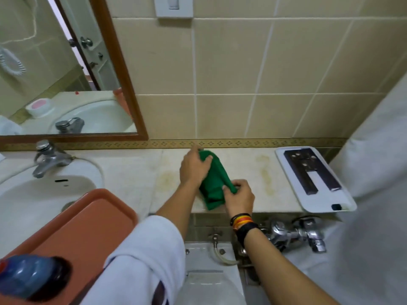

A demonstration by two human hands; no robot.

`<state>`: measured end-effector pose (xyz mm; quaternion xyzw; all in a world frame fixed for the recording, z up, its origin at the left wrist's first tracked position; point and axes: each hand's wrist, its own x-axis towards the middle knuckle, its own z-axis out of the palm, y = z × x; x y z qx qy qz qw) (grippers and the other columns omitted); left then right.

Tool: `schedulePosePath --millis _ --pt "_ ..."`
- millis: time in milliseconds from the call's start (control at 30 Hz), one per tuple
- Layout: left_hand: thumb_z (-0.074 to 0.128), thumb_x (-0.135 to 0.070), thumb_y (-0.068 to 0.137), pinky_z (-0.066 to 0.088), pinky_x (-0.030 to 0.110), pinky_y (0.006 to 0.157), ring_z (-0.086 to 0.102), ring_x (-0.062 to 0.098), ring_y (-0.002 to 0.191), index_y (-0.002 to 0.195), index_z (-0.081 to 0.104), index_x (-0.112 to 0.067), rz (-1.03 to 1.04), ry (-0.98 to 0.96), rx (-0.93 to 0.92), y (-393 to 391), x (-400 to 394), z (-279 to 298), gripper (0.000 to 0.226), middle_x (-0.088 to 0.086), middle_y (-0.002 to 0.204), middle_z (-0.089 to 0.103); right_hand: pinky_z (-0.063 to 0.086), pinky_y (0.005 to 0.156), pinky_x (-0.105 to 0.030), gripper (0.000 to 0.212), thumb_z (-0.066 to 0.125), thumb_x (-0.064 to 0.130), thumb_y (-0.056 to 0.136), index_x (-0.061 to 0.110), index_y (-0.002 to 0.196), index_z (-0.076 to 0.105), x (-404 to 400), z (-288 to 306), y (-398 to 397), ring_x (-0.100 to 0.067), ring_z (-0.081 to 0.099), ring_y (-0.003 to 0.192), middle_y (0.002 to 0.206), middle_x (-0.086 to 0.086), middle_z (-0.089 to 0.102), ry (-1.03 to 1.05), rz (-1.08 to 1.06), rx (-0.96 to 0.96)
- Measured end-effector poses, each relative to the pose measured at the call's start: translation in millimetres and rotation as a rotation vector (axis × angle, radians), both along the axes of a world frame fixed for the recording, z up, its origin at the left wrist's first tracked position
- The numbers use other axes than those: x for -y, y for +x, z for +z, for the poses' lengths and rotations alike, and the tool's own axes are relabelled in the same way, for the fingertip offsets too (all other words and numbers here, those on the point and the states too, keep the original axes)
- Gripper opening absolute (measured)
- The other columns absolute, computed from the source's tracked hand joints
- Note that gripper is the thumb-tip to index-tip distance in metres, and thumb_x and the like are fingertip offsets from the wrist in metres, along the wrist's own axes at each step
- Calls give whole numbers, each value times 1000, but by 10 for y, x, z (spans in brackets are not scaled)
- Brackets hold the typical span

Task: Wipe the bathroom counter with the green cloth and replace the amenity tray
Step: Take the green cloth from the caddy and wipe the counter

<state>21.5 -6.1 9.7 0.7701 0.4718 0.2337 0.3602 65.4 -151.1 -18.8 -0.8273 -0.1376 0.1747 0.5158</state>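
Note:
A folded green cloth (214, 180) lies on the pale stone counter (132, 170), in the middle of the stretch between the sink and the white tray. My left hand (193, 168) grips its far end near the wall. At the counter's front edge my right hand (239, 198) pinches the cloth's near end. A white amenity tray (326, 199) with dark items on it rests on the counter's right end, slightly overhanging the front. Yellowish stains mark the counter on either side of the cloth.
An orange-brown tray (83, 225) leans over the white sink (33, 194) at the left, with a blue bottle (24, 276) beside it at the lower left. A chrome tap (47, 158) stands behind the sink. Below the counter are a toilet cistern (209, 271) and chrome valves (295, 235). White fabric (378, 164) hangs at the right.

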Motion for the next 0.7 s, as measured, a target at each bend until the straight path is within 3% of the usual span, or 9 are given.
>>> schedulePosePath --millis 67,133,233,333,400,467,567,700 --pt "48 -46 103 48 43 109 56 30 133 154 41 -19 -113 78 -107 140 207 -315 57 9 151 54 53 85 -35 30 76 23 86 10 111 66 215 -161 227 -32 66 106 113 -10 70 -296 88 10" --pt "33 -43 109 36 41 120 44 27 146 160 33 -16 -185 222 -203 204 311 -620 57 9 162 42 51 94 -38 33 69 32 90 13 118 66 329 -233 389 -31 58 119 130 -11 61 -460 135 209" --pt "23 -38 112 16 37 129 25 22 157 161 32 -14 -203 316 -258 120 268 -879 56 7 167 32 32 120 -45 47 45 38 101 15 140 56 199 -208 471 -30 30 150 161 -10 37 -392 267 588" --pt "19 -39 112 6 38 131 9 15 160 163 26 -15 -163 272 -208 34 146 -1107 57 3 171 21 12 127 -50 61 22 44 105 17 160 25 -163 -450 460 -25 5 158 171 -4 9 -449 642 656" --pt "18 -40 112 3 37 131 1 10 160 165 20 -17 -84 207 -118 29 75 -1195 57 -2 173 12 9 127 -52 65 15 47 104 17 162 16 -392 -696 477 -23 4 158 170 -3 7 -526 724 694" --pt "20 -37 113 2 35 131 0 8 160 165 17 -16 -53 202 -97 109 -2 -1251 56 -2 173 10 8 126 -53 67 16 46 103 16 162 18 -619 -835 586 -22 7 158 170 -3 13 -547 670 712" --pt "22 -31 112 6 37 131 6 14 160 164 20 -13 -97 255 -231 169 -23 -1305 55 3 172 15 9 127 -51 65 19 41 102 15 162 19 -707 -852 689 -21 11 158 170 -4 17 -562 641 699" --pt "30 -23 109 17 44 130 20 25 159 161 30 -10 -135 369 -427 151 7 -1308 54 10 169 26 16 126 -51 61 24 35 102 15 160 22 103 -858 570 -23 19 155 167 -6 22 -601 452 621"
